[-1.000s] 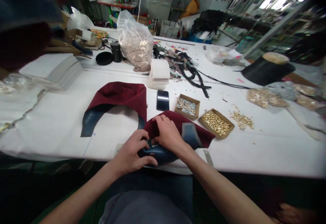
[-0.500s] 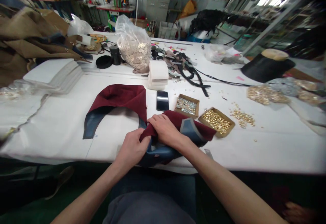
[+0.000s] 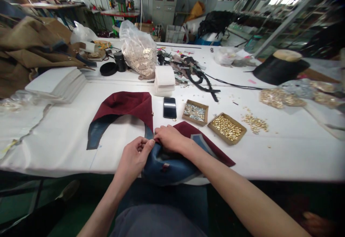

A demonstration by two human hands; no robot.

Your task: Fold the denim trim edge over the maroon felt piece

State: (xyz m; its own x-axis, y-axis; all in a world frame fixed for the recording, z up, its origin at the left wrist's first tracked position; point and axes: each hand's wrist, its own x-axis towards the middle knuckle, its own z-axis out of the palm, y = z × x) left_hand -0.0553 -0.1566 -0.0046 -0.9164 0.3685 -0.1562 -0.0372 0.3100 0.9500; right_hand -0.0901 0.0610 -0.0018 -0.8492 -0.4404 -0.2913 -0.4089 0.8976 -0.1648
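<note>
Both hands are on a maroon fabric piece with blue lining (image 3: 171,168), bunched at the table's front edge. My left hand (image 3: 136,154) pinches its edge between thumb and forefinger. My right hand (image 3: 170,139) is closed on the same edge just to the right, its fingertips close to the left thumb. The lining bulges toward me and carries a small metal fitting (image 3: 165,166). A maroon flap spreads out right of the right wrist. Beyond the left hand lies a second, curved maroon piece with blue lining (image 3: 124,104), with a small metal stud on its right edge.
A phone (image 3: 169,108) lies beyond my hands. To its right are a box of silvery hardware (image 3: 195,112) and a box of gold hardware (image 3: 228,128), with loose gold pieces (image 3: 254,123) beside. White stacked sheets (image 3: 58,84) and a bag of small parts (image 3: 140,55) stand farther back.
The held piece has been turned so more blue lining faces me, and its right flap lies lower. My left hand has shifted its grip to a pinch at the edge. The view has shifted slightly.
</note>
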